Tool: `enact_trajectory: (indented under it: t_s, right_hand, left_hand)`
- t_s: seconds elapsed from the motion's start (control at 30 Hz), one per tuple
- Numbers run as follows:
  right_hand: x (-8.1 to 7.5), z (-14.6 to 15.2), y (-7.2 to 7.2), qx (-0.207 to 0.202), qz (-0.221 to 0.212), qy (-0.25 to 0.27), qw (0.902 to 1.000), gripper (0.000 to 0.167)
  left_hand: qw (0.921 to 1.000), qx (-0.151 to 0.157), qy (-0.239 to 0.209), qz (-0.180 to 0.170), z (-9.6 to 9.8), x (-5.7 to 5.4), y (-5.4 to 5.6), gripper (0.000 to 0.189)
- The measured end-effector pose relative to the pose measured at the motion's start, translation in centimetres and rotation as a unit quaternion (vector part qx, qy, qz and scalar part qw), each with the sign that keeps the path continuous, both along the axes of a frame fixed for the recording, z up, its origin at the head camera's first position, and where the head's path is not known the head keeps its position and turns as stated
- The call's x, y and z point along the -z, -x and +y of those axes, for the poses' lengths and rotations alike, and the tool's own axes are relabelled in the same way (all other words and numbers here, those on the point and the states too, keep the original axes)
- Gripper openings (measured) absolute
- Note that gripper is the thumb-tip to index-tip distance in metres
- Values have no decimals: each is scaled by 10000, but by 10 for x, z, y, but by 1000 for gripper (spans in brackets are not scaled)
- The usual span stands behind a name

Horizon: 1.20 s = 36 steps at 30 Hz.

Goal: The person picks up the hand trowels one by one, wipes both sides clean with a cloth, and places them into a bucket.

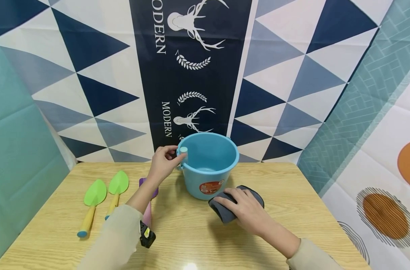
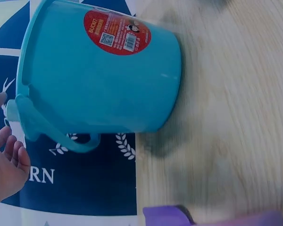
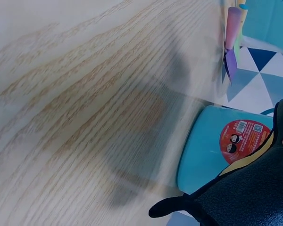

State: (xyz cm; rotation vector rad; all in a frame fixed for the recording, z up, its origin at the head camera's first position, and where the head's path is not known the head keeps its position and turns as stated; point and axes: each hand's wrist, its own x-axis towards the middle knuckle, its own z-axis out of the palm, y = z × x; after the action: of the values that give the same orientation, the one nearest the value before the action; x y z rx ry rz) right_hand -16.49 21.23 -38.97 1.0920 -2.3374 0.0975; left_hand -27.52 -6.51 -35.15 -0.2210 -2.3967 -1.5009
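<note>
Both my L hand and R hand are at the bucket, which stands upright nr the far edge of the bench; L is part-curled, thumb & finger by the handle end, gripping or not I can't tell; R has fingers bent over a grey cloth by the bucket's lower front, contact unclear; progress, my guess: cloth's in hand, so prep's done; amt of cloth work done vs. left can't be read; 2 green spades & a purple-pink spade lie untouched.
</note>
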Motion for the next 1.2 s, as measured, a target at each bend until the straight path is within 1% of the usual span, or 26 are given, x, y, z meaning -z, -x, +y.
enact_trajectory:
  t_s: [0.27, 0.37, 0.47, 0.63, 0.8, 0.97, 1.13, 1.2]
  right_hand:
    - [-1, 2, 1, 87, -87, 47, 9999, 77]
    - [-1, 3, 2, 128, -131, 35, 9998, 77]
    - [-1, 5, 3, 173, -175, 16, 9997, 78]
    - [-3, 5, 4, 173, -129, -22, 9998, 77]
    - [-2, 5, 5, 165, -89, -17, 9998, 76]
    - [-2, 7, 6, 195, -66, 49, 9998, 74]
    - [-1, 9, 6, 196, -57, 141, 9997, 74]
    - [-1, 9, 6, 198, -50, 131, 9997, 73]
  left_hand:
    - [9998, 37, 155, -121, -26, 6, -15, 49]
    - [9994, 76, 282, -168, -34, 9, -19, 51]
    - [9984, 65, 457, -335, -41, 12, -24, 53]
    - [9961, -74, 722, -502, -50, 19, -30, 53]
    - [9937, -178, 909, -638, -58, 30, -39, 52]
    - [9897, -245, 1109, -877, -68, 42, -50, 53]
    - [9827, -336, 1430, -1131, -75, 51, -63, 57]
    - [9798, -383, 1565, -1180, -77, 54, -68, 59]
